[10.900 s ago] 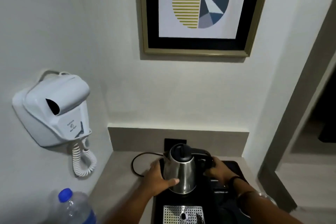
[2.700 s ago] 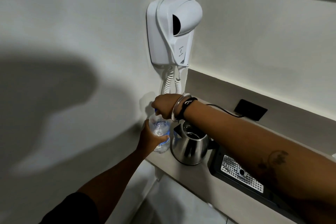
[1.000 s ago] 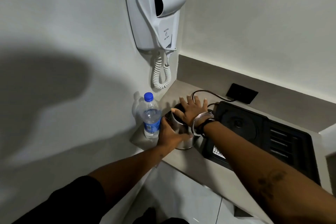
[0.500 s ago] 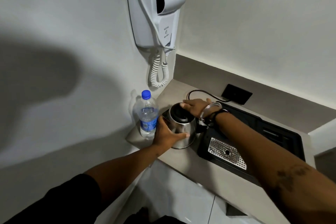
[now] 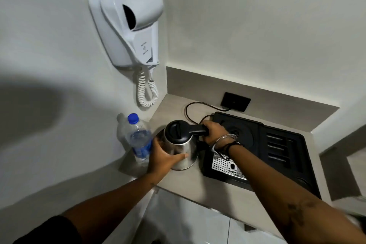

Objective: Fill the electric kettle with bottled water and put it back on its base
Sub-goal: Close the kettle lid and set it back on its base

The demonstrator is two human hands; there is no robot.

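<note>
A rounded kettle of brushed stainless steel with a glossy black plastic lid and handle [image 5: 181, 145] stands upright on the smooth grey-beige stone counter [image 5: 190, 180], off its base. The right hand [image 5: 214, 131] is closed in a fist around the outer end of the curved black handle, the fingers wrapped fully over it; thin metal bangles and a dark cord are seen at that wrist. The left hand [image 5: 164, 157] is spread open and pressed flat against the near side of the steel body, thumb stretched toward the right across the shiny wall, fingers curved round the far-left side; the body is steadied but not enclosed.

Just beyond the left hand's knuckles, close to the kettle's left side, a clear ribbed plastic water bottle with a blue screw cap and blue label [image 5: 139, 140] stands upright with the cap on. Directly past the right hand's knuckles lies the round black kettle base [image 5: 242, 134], set into a matte black moulded plastic tray [image 5: 281, 151] with a perforated metal grille under the right wrist. A black cable [image 5: 195, 105] loops beyond the right fingers to a black wall socket [image 5: 235, 101]. Above, a white plastic wall-mounted hair dryer with a coiled cord [image 5: 128, 24] is fixed.
</note>
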